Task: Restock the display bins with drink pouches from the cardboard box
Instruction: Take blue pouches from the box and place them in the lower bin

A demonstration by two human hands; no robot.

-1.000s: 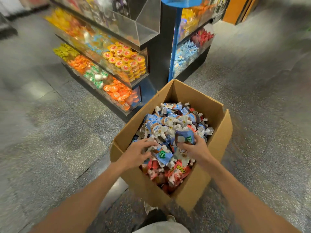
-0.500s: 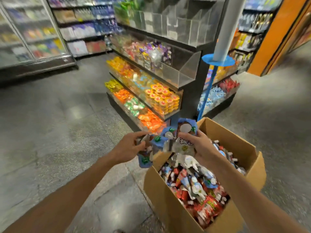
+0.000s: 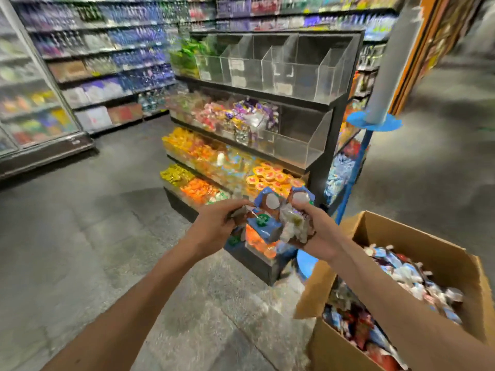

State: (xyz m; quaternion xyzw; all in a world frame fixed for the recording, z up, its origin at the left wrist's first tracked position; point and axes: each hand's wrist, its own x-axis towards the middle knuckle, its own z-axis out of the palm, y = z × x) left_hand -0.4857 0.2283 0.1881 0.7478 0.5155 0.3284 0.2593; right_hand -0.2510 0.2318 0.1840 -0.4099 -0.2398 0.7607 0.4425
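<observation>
The grey speckled floor [image 3: 93, 236] carried an open cardboard box [image 3: 338, 352] heaped with pouches [image 3: 401, 277] at the lower right. Near it stood a black tiered display rack [image 3: 318, 172] of clear bins, with a glass-fronted cooler [image 3: 40, 153] well apart on the left.

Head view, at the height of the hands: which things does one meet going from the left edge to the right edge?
glass-door cooler → left hand → drink pouches gripped by both hands → right hand → cardboard box
</observation>
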